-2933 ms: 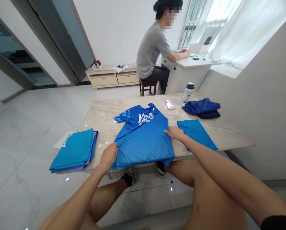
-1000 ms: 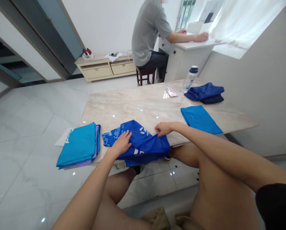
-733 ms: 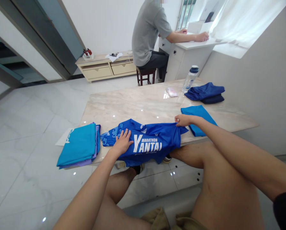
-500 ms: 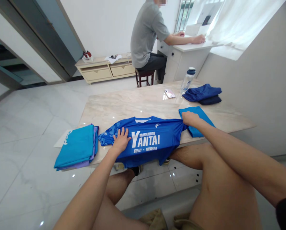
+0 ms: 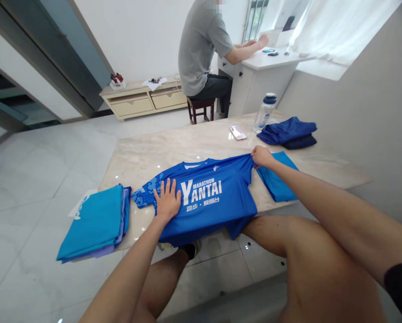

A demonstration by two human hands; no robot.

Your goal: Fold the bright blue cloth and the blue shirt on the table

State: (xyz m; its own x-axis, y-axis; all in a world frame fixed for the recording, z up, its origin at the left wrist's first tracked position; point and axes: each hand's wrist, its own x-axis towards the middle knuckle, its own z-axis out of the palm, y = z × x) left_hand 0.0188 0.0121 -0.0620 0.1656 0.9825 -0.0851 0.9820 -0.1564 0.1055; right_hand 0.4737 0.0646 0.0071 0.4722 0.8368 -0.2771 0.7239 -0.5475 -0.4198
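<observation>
A clear water bottle (image 5: 264, 113) with a blue cap is stood at the far side of the bench (image 5: 147, 154); its contents cannot be told. A blue jersey (image 5: 207, 202) printed "MARATHON YANTAI" in white is spread face up at the near edge, its hem hung over. It is pressed down by the flat, spread left hand (image 5: 167, 202), and one sleeve is pinched in the right hand (image 5: 262, 157).

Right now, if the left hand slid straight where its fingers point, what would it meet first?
Only more of the blue shirt under the left hand, then the table top; the way looks free, though depth is unclear.
</observation>
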